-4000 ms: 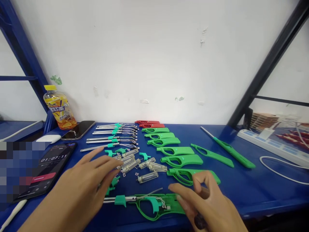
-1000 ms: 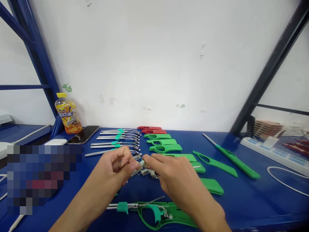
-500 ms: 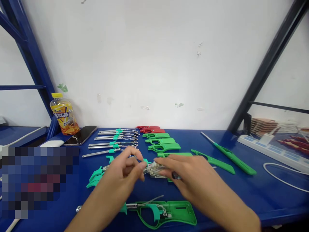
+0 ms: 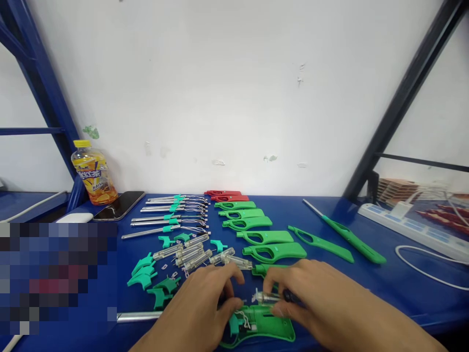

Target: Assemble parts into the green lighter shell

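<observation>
My right hand (image 4: 293, 298) pinches a clear plastic lighter fuel tank (image 4: 269, 297) above an open green lighter shell half (image 4: 273, 322). A dark, rod-like thing (image 4: 291, 297) is also tucked in that hand; its kind is unclear. My left hand (image 4: 220, 298) is at the shell's left part, thumb and forefinger curled but apart, with some fingers hidden. Inside the shell are a teal trigger (image 4: 233, 323) and white wires (image 4: 246, 320). A metal lighter tube (image 4: 137, 317) runs out leftward, partly behind my left hand. Several more clear tanks (image 4: 190, 254) lie behind my left hand.
Teal triggers (image 4: 141, 276) lie at left, behind them metal tubes with wires (image 4: 161, 220). Green shell halves (image 4: 274, 252) and red ones (image 4: 229, 198) line the middle. At right are a long green lighter (image 4: 351, 239) and a power strip (image 4: 414, 232); a bottle (image 4: 94, 176) and phone (image 4: 120, 205) stand left.
Both hands have moved from the pile of clear tanks down toward me, to the open green shell. My right hand has brought one tank away from the pile.
</observation>
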Tool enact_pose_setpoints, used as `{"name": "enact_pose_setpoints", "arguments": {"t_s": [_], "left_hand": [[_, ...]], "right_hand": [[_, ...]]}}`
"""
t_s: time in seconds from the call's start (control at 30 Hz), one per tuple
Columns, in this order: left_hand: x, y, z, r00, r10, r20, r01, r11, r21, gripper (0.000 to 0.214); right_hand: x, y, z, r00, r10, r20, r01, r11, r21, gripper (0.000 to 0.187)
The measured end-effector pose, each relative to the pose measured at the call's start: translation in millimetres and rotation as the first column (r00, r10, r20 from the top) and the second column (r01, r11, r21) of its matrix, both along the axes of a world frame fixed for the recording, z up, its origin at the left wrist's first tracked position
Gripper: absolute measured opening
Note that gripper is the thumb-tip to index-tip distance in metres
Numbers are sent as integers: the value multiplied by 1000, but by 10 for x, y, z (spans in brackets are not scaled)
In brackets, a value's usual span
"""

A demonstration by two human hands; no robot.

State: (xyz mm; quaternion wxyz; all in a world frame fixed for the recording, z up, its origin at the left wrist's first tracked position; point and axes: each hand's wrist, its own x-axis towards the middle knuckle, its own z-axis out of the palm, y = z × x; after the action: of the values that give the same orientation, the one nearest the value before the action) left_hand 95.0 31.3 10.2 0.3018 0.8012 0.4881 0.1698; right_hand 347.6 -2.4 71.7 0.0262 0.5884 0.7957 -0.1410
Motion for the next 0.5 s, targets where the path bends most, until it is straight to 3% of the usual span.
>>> {"name": "enact_pose_setpoints", "arguments": {"t_s": [0.4,0.5], "left_hand": [[-11,2,-98,995,-102,19,99,990,100,41],[-35,6,-76,991,-128,25,125,987,98,36]], "right_hand": [[-14,12,-47,999,45,-3,-45,999,-5,24],[-7,26,-81,997,72,-17,-72,997,12,22]]}}
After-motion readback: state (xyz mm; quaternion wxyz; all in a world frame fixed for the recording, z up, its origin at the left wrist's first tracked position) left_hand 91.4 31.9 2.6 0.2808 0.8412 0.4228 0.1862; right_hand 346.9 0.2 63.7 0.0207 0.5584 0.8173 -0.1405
